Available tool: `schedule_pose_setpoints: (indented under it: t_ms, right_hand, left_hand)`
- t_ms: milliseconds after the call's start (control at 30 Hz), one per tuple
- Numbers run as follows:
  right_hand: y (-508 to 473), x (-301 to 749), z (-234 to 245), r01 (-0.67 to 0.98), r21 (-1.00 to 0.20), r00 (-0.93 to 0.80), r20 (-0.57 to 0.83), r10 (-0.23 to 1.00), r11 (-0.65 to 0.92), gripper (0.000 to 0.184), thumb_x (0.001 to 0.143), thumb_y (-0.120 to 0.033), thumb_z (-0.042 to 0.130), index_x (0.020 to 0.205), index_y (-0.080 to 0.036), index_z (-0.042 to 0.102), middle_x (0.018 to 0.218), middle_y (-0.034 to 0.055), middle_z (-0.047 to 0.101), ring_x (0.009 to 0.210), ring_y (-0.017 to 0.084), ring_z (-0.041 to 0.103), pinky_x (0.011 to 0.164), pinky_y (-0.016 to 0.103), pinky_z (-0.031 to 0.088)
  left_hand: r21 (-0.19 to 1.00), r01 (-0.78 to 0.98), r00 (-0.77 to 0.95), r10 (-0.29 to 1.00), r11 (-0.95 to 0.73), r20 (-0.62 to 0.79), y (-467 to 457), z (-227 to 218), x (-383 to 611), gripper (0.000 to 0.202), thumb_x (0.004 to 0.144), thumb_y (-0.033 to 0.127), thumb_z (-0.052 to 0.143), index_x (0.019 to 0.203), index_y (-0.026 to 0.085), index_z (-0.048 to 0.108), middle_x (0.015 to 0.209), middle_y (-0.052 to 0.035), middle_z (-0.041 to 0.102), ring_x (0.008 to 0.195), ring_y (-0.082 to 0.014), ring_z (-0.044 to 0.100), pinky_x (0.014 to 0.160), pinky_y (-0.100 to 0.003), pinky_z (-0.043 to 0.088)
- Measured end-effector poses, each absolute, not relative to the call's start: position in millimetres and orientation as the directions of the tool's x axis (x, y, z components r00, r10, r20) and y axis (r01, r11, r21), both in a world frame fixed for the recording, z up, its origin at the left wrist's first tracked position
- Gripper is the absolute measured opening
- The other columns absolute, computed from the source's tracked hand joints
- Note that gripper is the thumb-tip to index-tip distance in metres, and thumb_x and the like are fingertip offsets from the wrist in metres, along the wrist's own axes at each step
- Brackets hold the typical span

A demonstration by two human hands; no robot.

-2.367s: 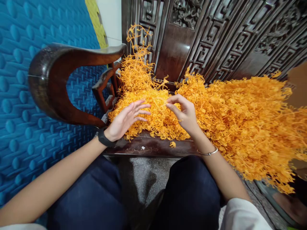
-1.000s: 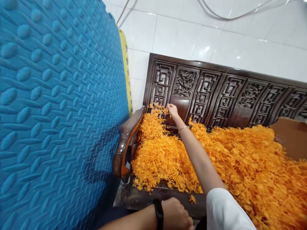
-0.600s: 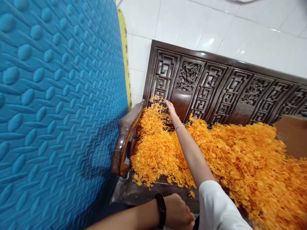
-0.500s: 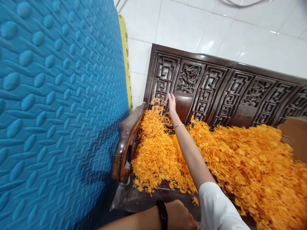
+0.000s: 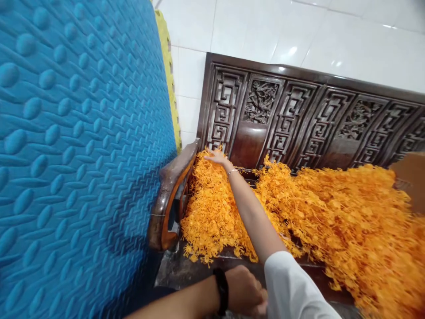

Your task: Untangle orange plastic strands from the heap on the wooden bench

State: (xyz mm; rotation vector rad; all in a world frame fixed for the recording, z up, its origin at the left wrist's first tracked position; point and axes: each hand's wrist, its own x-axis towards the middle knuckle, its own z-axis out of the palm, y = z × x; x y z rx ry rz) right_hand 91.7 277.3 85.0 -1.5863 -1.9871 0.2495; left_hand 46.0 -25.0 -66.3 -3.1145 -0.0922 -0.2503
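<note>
My right hand [image 5: 216, 157] reaches far out to the back of a heap of orange, stringy pieces [image 5: 212, 204] at the left end of a dark wooden bench. Its fingers are stretched out and lie on top of the strands, gripping none. A thin bracelet [image 5: 233, 171] is on that wrist. Low in the view, my left hand [image 5: 245, 290] is closed like a fist above the bench's front edge. Its fingers curl out of sight, so anything inside them is hidden. The left wrist wears a black band [image 5: 221, 290].
A larger orange heap [image 5: 358, 212] spreads along the bench to the right, beside a cardboard box [image 5: 410, 177]. The carved backrest [image 5: 250, 141] rises behind. A curved armrest [image 5: 166, 195] and a big blue textured mat [image 5: 83, 155] with a yellow edge [image 5: 168, 66] border the left side.
My right hand has swung left and down from beside the backrest onto the left heap, whose loose upper strands are now lower. My left hand stays near the front edge, still closed.
</note>
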Motion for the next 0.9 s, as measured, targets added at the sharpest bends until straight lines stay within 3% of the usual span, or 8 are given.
schedule_pose_setpoints:
  t_ms: [133,300,400,500,567,667,800,900]
  right_hand:
    - [275.1,113.8,118.7,0.767,-0.530,-0.202,0.335,0.920,0.361,0.061,0.083,-0.031,0.054,0.138,-0.015,0.033,0.142,0.0088,0.038,0.129,0.019,0.037,0.108,0.034,0.029]
    - [237.2,143.4,148.9,0.733,-0.548,-0.240,0.347,0.907,0.404,0.071,0.078,-0.026,0.057,0.141,-0.017,0.025,0.143,0.0073,0.037,0.126,0.018,0.041,0.102,0.031,0.036]
    - [198.2,168.5,175.4,0.743,-0.545,-0.256,0.304,0.918,0.387,0.052,0.082,-0.027,0.051,0.130,-0.010,0.042,0.129,0.0133,0.052,0.110,0.019,0.053,0.090,0.031,0.045]
    - [154.1,203.2,200.5,0.799,-0.485,-0.291,0.206,0.934,0.356,0.034,0.081,-0.028,0.054,0.109,-0.010,0.060,0.103,0.0106,0.066,0.084,0.016,0.062,0.076,0.030,0.050]
    - [124.7,230.6,205.2,0.904,-0.346,-0.225,0.113,0.968,0.251,0.032,0.072,-0.026,0.066,0.102,-0.015,0.064,0.095,0.0056,0.067,0.079,0.014,0.062,0.075,0.028,0.049]
    - [85.6,274.5,185.6,0.984,-0.127,0.130,0.059,0.990,-0.122,0.040,0.049,-0.019,0.082,0.087,-0.015,0.069,0.085,0.0064,0.068,0.087,0.021,0.062,0.080,0.032,0.048]
    - [46.3,328.6,136.6,0.916,-0.136,0.395,0.125,0.910,-0.378,0.027,0.043,-0.012,0.081,0.066,-0.011,0.067,0.072,0.0119,0.066,0.085,0.031,0.062,0.077,0.043,0.047]
    - [24.4,358.8,116.9,0.898,-0.216,0.432,0.275,0.859,-0.382,0.013,0.059,-0.013,0.071,0.070,-0.012,0.066,0.078,0.0128,0.067,0.086,0.028,0.062,0.077,0.037,0.047]
  left_hand:
    - [-0.078,0.010,0.984,-0.004,-0.997,0.179,-26.6,-72.1,46.8,0.026,0.085,0.032,0.047,0.071,0.015,0.060,0.063,-0.0029,0.067,0.054,-0.0158,0.062,0.043,-0.029,0.038]
    - [-0.127,-0.073,0.974,-0.098,-0.989,0.204,-38.7,-88.6,51.9,0.021,0.084,0.029,0.049,0.071,0.014,0.057,0.064,-0.0035,0.065,0.055,-0.0162,0.060,0.047,-0.030,0.039]
    - [-0.155,-0.091,0.968,-0.123,-0.984,0.217,-43.5,-93.6,48.5,0.019,0.082,0.029,0.053,0.069,0.015,0.055,0.062,-0.0030,0.063,0.052,-0.0155,0.058,0.048,-0.030,0.037]
    - [-0.172,-0.109,0.958,-0.150,-0.979,0.243,-46.5,-95.3,43.7,0.018,0.081,0.028,0.054,0.067,0.016,0.053,0.059,-0.0017,0.061,0.051,-0.0146,0.055,0.053,-0.030,0.039]
    - [-0.178,-0.137,0.946,-0.182,-0.974,0.267,-47.8,-95.6,42.3,0.018,0.082,0.025,0.052,0.066,0.017,0.052,0.058,-0.0008,0.059,0.050,-0.0135,0.053,0.054,-0.030,0.038]
    - [-0.181,-0.209,0.915,-0.258,-0.961,0.310,-48.5,-95.1,44.1,0.019,0.084,0.021,0.048,0.066,0.018,0.051,0.059,-0.0004,0.058,0.052,-0.0130,0.052,0.051,-0.030,0.035]
    - [-0.164,-0.256,0.874,-0.301,-0.953,0.382,-51.4,-88.9,47.7,0.024,0.086,0.020,0.045,0.063,0.019,0.048,0.057,-0.0001,0.054,0.053,-0.0129,0.050,0.050,-0.029,0.033]
    - [-0.110,-0.161,0.873,-0.194,-0.981,0.447,-64.4,-73.5,53.3,0.028,0.086,0.019,0.042,0.059,0.019,0.046,0.055,-0.0002,0.051,0.052,-0.0128,0.048,0.049,-0.028,0.033]
